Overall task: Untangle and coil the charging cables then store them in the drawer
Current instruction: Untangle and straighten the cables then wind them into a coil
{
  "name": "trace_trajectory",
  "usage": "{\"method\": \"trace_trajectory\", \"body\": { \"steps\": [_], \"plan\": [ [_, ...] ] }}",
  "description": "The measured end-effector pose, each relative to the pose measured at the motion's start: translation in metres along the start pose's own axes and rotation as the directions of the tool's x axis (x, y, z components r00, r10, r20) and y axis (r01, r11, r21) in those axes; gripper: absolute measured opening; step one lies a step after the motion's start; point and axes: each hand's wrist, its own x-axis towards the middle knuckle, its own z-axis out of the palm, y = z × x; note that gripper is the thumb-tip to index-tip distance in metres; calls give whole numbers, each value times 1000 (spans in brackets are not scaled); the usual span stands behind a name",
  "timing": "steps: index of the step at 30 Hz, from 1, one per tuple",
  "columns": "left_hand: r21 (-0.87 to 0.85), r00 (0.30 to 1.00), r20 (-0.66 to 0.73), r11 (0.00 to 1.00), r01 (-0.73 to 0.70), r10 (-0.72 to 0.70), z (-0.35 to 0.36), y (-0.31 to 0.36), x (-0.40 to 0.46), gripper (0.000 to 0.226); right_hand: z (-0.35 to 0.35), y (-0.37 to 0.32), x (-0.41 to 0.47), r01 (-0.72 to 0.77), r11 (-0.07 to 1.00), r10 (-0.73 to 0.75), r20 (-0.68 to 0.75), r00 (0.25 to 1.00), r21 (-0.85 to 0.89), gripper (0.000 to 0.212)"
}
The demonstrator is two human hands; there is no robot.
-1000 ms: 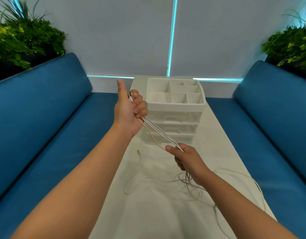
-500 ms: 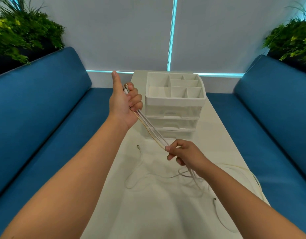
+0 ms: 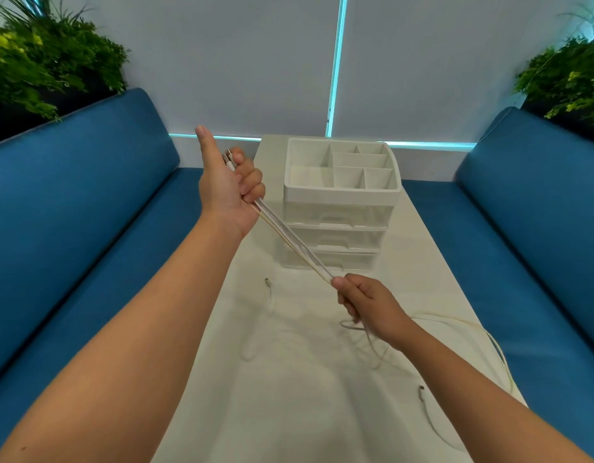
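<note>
- The left hand (image 3: pixel 230 192), left of centre in the frame, is clenching round the plug ends of a bundle of charging cables (image 3: pixel 294 243), thumb sticking up; the connector tips are poking out above the curled fingers.
- The right hand (image 3: pixel 369 304), lower and right of centre, is pinching the same bundle further down, so the strands are running taut and diagonal between the two hands, crossing in front of the drawer organizer (image 3: pixel 339 202).
- Below the right hand the cables are trailing loose across the white table (image 3: pixel 289 412): loops near centre, one long run curving along the table's right edge, two free plug ends lying apart on the surface.
- Risk: the slack is probably still crossing itself, and sliding the right hand down could be tightening a knot rather than clearing it.
- Risk: the run at the right edge could be slipping off the table and dragging the rest with it.
- Risk: the taut span is passing close to the organizer, so a swing could be knocking it.
- Count: two hands; about three strands in the taut span, one yellowish, though the exact number is hard to tell.
- Count: one organizer, three drawers stacked, all looking closed, with a divided tray on top.
- Count: two blue benches (image 3: pixel 71 228), two plants in the upper corners.
</note>
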Motion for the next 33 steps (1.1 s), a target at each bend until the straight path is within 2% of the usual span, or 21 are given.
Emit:
{"method": "trace_trajectory", "body": {
  "steps": [3,5,9,12,15,17,20,21,23,25,26,28,31,33],
  "plan": [
    [-3,1000,-4,1000,-10,10,2,-3,-2,63,1,8,0,-24,965,-31,-205,978,-261,57],
    [-7,1000,-12,1000,-13,13,2,-3,-1,62,3,12,-3,-30,944,-53,-241,969,-328,58],
    [-26,999,-36,999,-24,23,1,1,0,61,2,24,-8,79,995,-83,-83,993,-60,43],
    [-26,1000,-22,1000,-15,15,4,1,-2,61,3,31,-10,72,997,-72,21,997,6,25],
    [6,1000,31,1000,1,-2,8,-2,-7,61,5,28,-4,-52,998,52,17,998,-27,25],
    [33,998,69,999,0,-2,9,-5,-10,61,5,22,3,-147,985,146,-22,989,-89,37],
    [27,995,99,999,-22,19,11,-3,-13,61,6,18,8,-156,963,134,-111,985,-220,48],
    [13,994,105,999,-35,34,12,1,-12,61,6,19,7,-121,975,103,-102,989,-188,48],
    [-6,991,117,998,-58,59,13,9,-11,62,5,24,2,-52,999,52,-37,998,5,40],
    [-6,991,116,998,-69,70,14,14,-10,62,5,27,-3,-43,982,31,65,997,186,28],
    [-7,991,114,997,-70,71,14,15,-10,62,5,29,-4,-51,975,27,109,994,216,22],
    [-2,991,117,998,-65,65,15,13,-11,62,6,29,-5,-66,974,37,137,990,218,20],
    [30,990,132,998,-51,47,16,6,-15,62,6,25,2,-123,974,119,35,992,190,21],
    [31,990,138,998,-46,41,18,3,-15,63,4,22,5,-115,984,119,-25,993,137,22]
  ]
}}
